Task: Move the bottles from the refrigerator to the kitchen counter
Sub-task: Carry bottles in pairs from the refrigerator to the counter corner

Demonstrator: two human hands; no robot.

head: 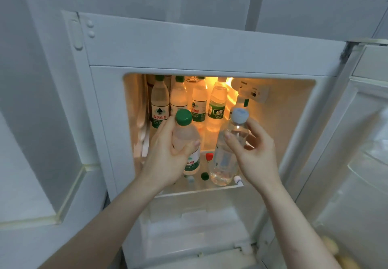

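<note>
Green-cap bottle [185, 140], blue-cap bottle [228, 147] upright, fridge front.

Two bare forearms, no sleeves visible

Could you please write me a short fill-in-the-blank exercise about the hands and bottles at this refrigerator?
1. The left hand grips a bottle with a ____ cap.
2. The right hand holds the bottle with the pale ____ cap.
3. The refrigerator light is ____.

Missing words: green; blue; on
</note>
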